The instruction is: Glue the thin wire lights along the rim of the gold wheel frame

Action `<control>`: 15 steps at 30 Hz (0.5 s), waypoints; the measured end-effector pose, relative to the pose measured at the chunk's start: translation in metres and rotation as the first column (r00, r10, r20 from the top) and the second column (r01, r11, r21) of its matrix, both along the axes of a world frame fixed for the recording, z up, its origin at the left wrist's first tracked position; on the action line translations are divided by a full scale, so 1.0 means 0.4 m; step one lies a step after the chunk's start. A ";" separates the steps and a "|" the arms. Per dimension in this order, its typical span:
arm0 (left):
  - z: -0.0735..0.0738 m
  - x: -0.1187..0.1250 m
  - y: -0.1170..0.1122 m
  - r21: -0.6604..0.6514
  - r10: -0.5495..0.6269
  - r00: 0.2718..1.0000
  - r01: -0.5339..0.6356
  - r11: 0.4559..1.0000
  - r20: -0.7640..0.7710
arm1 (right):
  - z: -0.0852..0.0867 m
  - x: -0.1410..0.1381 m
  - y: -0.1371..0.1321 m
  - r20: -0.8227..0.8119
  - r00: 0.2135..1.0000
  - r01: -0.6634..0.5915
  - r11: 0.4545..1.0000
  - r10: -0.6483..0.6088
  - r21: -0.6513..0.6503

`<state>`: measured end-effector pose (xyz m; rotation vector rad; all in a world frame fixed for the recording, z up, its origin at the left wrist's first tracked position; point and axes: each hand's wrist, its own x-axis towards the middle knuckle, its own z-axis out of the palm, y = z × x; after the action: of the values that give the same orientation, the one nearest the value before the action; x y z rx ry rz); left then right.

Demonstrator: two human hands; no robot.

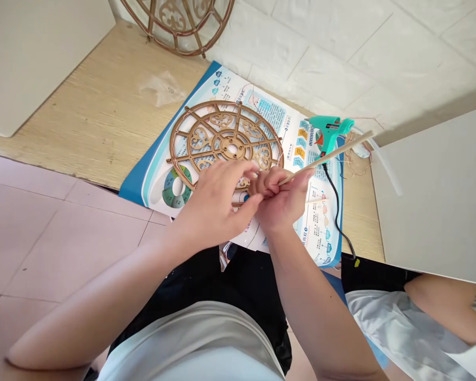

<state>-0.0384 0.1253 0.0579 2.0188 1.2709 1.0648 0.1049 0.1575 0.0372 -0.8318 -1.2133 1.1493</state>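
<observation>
Forearms (313,296) converge (right hand (280,201) clasps stick (333,155)).

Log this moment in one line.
right hand: holding stick | left hand: alongside | round frame: on printed sheet | glue gun: right of frame

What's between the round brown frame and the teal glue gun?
In the head view, a strip of the printed poster lies between the round brown frame and the teal glue gun.

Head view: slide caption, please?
The right hand holds a thin stick; a brown openwork disc and teal glue gun lie on a printed sheet.
</observation>
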 end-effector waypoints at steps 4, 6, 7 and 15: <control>0.079 0.041 0.065 0.156 -0.169 0.976 0.147 0.977 0.139 | -0.022 0.015 -0.003 0.278 0.959 0.033 0.997 -0.050 0.066; 0.102 0.067 0.097 0.154 -0.297 0.933 0.269 0.951 0.202 | -0.027 0.031 -0.003 0.361 0.931 0.026 0.996 -0.055 0.085; 0.107 0.077 0.111 0.144 -0.335 0.913 0.309 0.940 0.233 | -0.025 0.043 -0.001 0.403 0.914 0.015 0.995 -0.052 0.096; 0.070 0.067 0.152 0.073 -0.390 0.851 0.390 0.918 0.352 | 0.041 0.215 -0.013 0.704 0.704 -0.092 0.971 -0.094 0.222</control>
<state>-0.0118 0.1859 0.0860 1.8583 0.6349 1.1581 0.1910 0.1523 0.0534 -1.1361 -1.9510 0.6400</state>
